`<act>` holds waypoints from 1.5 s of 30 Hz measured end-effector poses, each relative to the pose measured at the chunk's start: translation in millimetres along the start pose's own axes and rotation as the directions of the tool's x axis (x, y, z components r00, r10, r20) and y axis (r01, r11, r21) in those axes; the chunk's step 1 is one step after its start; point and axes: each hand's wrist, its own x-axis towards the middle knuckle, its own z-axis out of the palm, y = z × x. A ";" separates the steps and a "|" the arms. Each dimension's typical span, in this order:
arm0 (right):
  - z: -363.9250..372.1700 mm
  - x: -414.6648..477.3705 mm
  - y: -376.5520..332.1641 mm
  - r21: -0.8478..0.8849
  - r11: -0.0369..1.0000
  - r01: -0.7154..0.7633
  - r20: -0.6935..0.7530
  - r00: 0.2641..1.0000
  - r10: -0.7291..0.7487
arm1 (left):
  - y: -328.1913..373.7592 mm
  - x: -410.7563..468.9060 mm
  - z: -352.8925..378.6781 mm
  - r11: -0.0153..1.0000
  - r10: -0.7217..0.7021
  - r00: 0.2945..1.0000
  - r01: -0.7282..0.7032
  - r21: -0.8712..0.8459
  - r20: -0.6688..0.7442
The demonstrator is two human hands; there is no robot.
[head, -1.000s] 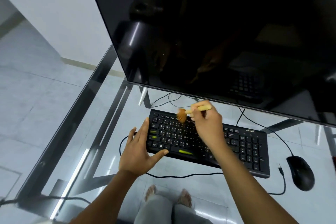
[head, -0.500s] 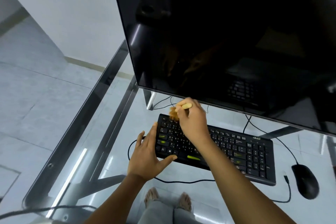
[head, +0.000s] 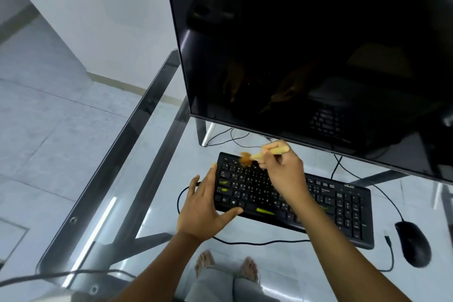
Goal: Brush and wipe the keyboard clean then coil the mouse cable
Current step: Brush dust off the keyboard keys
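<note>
A black keyboard (head: 343,206) lies on the glass table (head: 137,144), with greenish smears on its left keys and space bar. My right hand (head: 284,174) holds a small brush (head: 267,152) with a pale wooden handle. Its brown bristles touch the keyboard's top left corner. My left hand (head: 206,208) rests flat against the keyboard's left end, thumb along the front edge, fingers apart. A black mouse (head: 413,243) sits right of the keyboard. Its cable (head: 389,203) runs up behind the keyboard toward the monitor.
A large dark monitor (head: 306,44) stands just behind the keyboard, its lower edge close above my right hand. Another cable (head: 257,243) loops along the table in front of the keyboard, with a loose plug (head: 386,238) near the mouse. My feet show through the glass.
The brush has stayed over the keyboard's top left corner, making small strokes. My left hand stays at the left end. The camera view has shifted so everything sits further right in frame.
</note>
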 end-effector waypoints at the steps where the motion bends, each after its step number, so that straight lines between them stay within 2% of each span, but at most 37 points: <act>1: -2.5 -3.4 1.7 -0.002 0.999 -0.053 0.102 0.993 0.053 | -0.3 -0.1 -0.4 1.000 0.001 1.000 -0.001 -0.004 0.002; 2: -4.9 -7.4 5.4 -0.047 0.996 -0.071 0.175 0.981 0.078 | -0.3 -0.2 -0.4 1.000 0.002 1.000 -0.002 -0.008 0.005; 3: -6.9 -10.9 9.0 -0.106 0.993 -0.043 0.171 0.983 0.061 | 0.1 -0.3 -0.7 1.000 0.002 1.000 -0.002 -0.011 0.008; 6: -8.0 -23.9 12.2 -0.196 0.973 0.121 -0.079 0.987 -0.138 | -0.7 0.1 0.7 1.000 0.016 1.000 -0.016 0.000 0.019; 8: 0.1 -36.8 12.4 -0.135 0.975 0.178 -0.006 0.984 -0.181 | -2.5 -0.3 2.2 0.999 0.027 0.999 -0.028 0.018 0.027; 9: 4.3 -43.4 14.8 -0.145 0.976 0.160 0.078 0.986 -0.150 | -3.0 -0.5 2.3 0.999 0.028 0.999 -0.029 0.026 0.033; 10: 5.7 -48.2 18.3 -0.187 0.971 0.148 0.101 0.986 -0.131 | -3.5 -0.5 2.2 0.999 0.026 0.999 -0.028 0.034 0.039; 13: -4.5 -51.2 25.2 -0.263 0.948 0.180 -0.121 0.968 -0.218 | -3.4 1.1 3.3 0.999 0.026 0.998 -0.028 0.044 0.056; 14: -5.6 -53.7 21.4 -0.245 0.943 0.225 -0.137 0.955 -0.263 | -2.8 2.0 4.3 0.999 0.026 0.998 -0.028 0.047 0.051; 16: 2.1 -56.8 11.1 -0.171 0.934 0.313 0.003 0.948 -0.317 | -2.3 3.3 4.5 0.998 0.021 0.997 -0.024 0.051 0.071; 18: 16.6 -60.5 4.4 -0.137 0.952 0.275 0.219 0.945 -0.242 | -3.9 0.6 5.4 0.998 0.014 0.997 -0.019 0.064 0.082; 19: 21.3 -59.8 5.1 -0.166 0.950 0.264 0.249 0.944 -0.219 | -4.6 -0.5 5.2 0.998 0.006 0.997 -0.012 0.067 0.078; 21: 23.3 -55.6 9.6 -0.231 0.937 0.262 0.111 0.964 -0.243 | -4.3 -1.2 5.1 0.998 0.002 0.997 -0.007 0.060 0.081; 22: 22.4 -55.1 9.3 -0.199 0.945 0.259 0.035 0.966 -0.257 | -4.5 -1.2 5.2 0.999 0.004 0.998 -0.008 0.053 0.069; 23: 21.7 -53.8 7.9 -0.142 0.959 0.245 0.021 0.969 -0.245 | -4.2 -0.4 4.6 0.999 0.005 0.998 -0.008 0.050 0.056; 24: 22.5 -51.9 6.2 -0.089 0.974 0.209 0.062 0.977 -0.204 | -3.9 0.5 3.9 0.999 0.005 0.998 -0.008 0.051 0.058; 25: 23.8 -51.6 4.0 -0.068 0.986 0.154 0.171 0.975 -0.140 | -3.9 0.7 3.3 0.998 0.005 0.998 -0.009 0.056 0.068; 26: 24.8 -52.0 2.8 -0.111 0.987 0.115 0.264 0.961 -0.083 | -4.6 -0.1 3.7 0.998 0.005 0.997 -0.009 0.057 0.074; 27: 24.8 -50.4 2.8 -0.174 0.976 0.132 0.276 0.958 -0.080 | -5.3 -0.7 4.0 0.999 0.004 0.997 -0.008 0.053 0.075; 28: 23.5 -47.9 2.0 -0.217 0.965 0.146 0.215 0.972 -0.099 | -5.2 -1.2 4.0 0.999 0.004 0.997 -0.008 0.047 0.078; 30: 19.5 -45.1 -0.8 -0.138 0.981 0.139 0.080 0.988 -0.129 | -4.5 -1.1 4.4 0.999 0.013 0.998 -0.016 0.041 0.067; 32: 20.0 -43.9 -3.2 -0.051 0.997 0.064 0.181 0.982 -0.054 | -5.0 -0.8 4.0 0.999 0.020 0.998 -0.022 0.045 0.054; 34: 18.1 -40.4 0.0 -0.190 0.981 0.041 0.282 0.959 0.014 | -5.3 -1.1 3.9 0.999 0.025 0.999 -0.027 0.046 0.044; 35: 13.6 -36.0 3.4 -0.239 0.970 0.040 0.222 0.975 0.015 | -5.0 -1.0 3.6 0.998 0.025 0.999 -0.027 0.049 0.046; 36: 6.0 -32.6 5.2 -0.247 0.968 0.033 0.100 0.995 -0.008 | -4.5 -0.9 3.6 0.998 0.027 0.998 -0.030 0.055 0.055; 37: -1.9 -31.1 7.2 -0.197 0.980 0.033 -0.001 0.999 -0.034 | -4.5 -0.6 3.6 0.998 0.031 0.998 -0.035 0.060 0.060; 38: -8.0 -31.3 10.2 -0.119 0.992 0.029 -0.038 0.999 -0.034 | -4.7 -0.2 3.7 0.997 0.034 0.998 -0.037 0.063 0.057; 39: -11.8 -33.1 11.6 -0.059 0.998 0.005 0.011 1.000 -0.004 | -4.9 0.2 3.7 0.997 0.033 0.998 -0.037 0.067 0.056; 40: -12.5 -36.7 13.1 -0.035 0.999 -0.024 0.124 0.992 0.028 | -5.0 0.3 3.5 0.997 0.031 0.998 -0.035 0.070 0.063; 41: -13.0 -41.1 17.4 -0.090 0.996 -0.026 0.217 0.975 0.045 | -5.1 0.0 3.5 0.997 0.026 0.997 -0.031 0.073 0.071; 42: -13.8 -43.4 22.3 -0.139 0.990 0.001 0.230 0.973 0.031 | -5.0 0.2 3.7 0.997 0.023 0.997 -0.028 0.074 0.075; 43: -15.4 -42.6 28.2 -0.196 0.979 0.049 0.153 0.988 -0.019 | -4.7 0.4 3.9 0.997 0.021 0.997 -0.027 0.076 0.078; 44: -18.4 -40.6 31.5 -0.220 0.972 0.089 0.014 0.996 -0.088 | -4.3 0.4 4.0 0.997 0.021 0.996 -0.027 0.078 0.082; 45: -20.6 -39.8 31.3 -0.186 0.976 0.114 -0.091 0.987 -0.132 | -4.2 0.3 3.9 0.997 0.022 0.997 -0.028 0.076 0.079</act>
